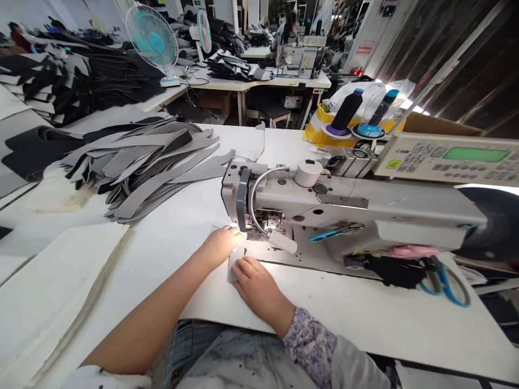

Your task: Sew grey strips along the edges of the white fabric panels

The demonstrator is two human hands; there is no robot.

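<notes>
While loosely open right hand [259,283] lay on gray strip [234,256] near front edge of worktop [214,305], seemingly steadying it, we saw left hand [221,246] curled by sewing machine [295,197]; pinch we couldn't tell.

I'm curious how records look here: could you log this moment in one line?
left hand: on strip, beside machine | right hand: on strip, nearer wearer | strip pile: left of machine

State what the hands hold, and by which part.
A grey fabric piece: left hand at its far end, right hand on its near part. Pinched or merely pressed, unclear.
</notes>
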